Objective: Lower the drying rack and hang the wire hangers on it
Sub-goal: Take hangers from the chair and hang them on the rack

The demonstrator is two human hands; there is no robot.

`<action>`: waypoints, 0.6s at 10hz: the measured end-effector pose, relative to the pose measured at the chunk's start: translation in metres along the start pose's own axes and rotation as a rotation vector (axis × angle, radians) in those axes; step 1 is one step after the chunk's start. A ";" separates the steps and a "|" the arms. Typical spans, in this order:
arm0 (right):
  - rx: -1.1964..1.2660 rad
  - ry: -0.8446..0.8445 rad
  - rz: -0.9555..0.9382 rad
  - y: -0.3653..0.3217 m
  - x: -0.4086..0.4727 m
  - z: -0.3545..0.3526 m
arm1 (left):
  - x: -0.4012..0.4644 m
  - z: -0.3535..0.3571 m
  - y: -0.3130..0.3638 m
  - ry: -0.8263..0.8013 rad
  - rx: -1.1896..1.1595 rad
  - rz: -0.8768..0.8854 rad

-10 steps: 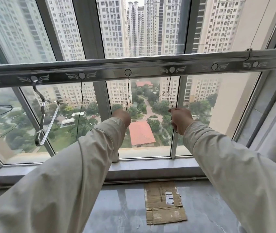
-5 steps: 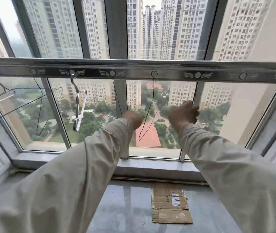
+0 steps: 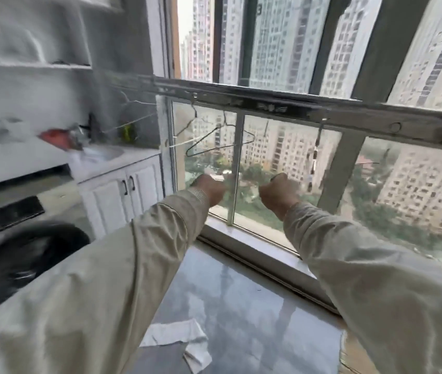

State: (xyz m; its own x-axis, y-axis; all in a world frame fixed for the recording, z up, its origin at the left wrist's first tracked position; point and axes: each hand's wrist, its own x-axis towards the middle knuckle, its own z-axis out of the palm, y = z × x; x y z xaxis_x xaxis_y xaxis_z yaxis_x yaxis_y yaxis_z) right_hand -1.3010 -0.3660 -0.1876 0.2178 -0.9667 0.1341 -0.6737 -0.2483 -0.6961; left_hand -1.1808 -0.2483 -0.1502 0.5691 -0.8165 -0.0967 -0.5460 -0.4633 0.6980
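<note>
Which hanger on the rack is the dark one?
The dark wire hanger just above the left hand; the others further left on the rack look pale.

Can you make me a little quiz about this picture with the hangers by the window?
1. True or false: the dark wire hanger hangs from the drying rack bar.
2. What big machine stands at the left? A) fridge B) washing machine C) oven
3. Fill in: the left hand and right hand are both below the ____.

Key: 1 true. 2 B. 3 bar; the blur hides whether either hand holds anything.
</note>
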 end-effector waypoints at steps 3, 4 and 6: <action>0.159 -0.662 -0.054 -0.187 -0.049 0.229 | 0.009 -0.175 -0.245 0.333 -0.214 -0.425; 0.152 -0.803 -0.086 -0.257 -0.084 0.325 | 0.005 -0.229 -0.320 0.427 -0.206 -0.530; 0.117 -1.107 -0.171 -0.365 -0.113 0.489 | 0.023 -0.312 -0.451 0.528 -0.133 -0.739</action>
State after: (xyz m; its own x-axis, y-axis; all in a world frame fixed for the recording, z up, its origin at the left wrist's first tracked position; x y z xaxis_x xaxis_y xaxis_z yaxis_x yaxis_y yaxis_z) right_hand -0.7347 -0.1360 -0.2936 0.8467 -0.3197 -0.4254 -0.5176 -0.3088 -0.7980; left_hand -0.7295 0.0495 -0.2460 0.9701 -0.0497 -0.2376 0.1256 -0.7350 0.6663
